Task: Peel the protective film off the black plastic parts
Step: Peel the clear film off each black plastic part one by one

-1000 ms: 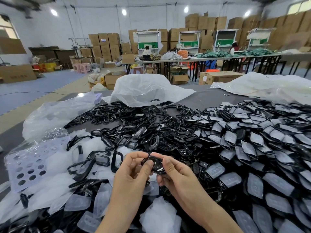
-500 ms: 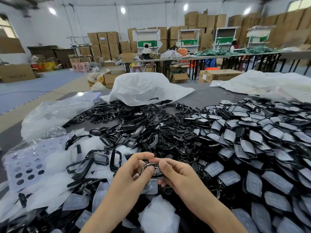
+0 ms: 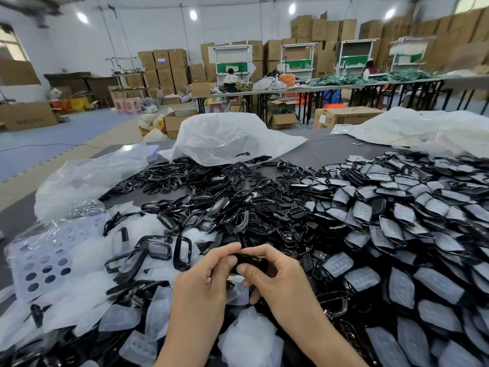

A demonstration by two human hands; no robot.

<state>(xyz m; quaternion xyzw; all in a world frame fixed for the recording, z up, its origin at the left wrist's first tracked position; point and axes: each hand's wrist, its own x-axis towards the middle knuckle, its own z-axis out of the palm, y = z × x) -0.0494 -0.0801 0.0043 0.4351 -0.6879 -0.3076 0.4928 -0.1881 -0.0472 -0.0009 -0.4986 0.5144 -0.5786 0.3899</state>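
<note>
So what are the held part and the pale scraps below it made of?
The held part: hard black plastic, glossy, by the glints on its edge. The pale scraps: thin translucent film, probably plastic; cloudy, crumpled and limp.

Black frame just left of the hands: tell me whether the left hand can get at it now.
Probably yes: the black frame lies uncovered beside the left hand, nothing between them. But that hand and the right hand grip a black part.
</note>
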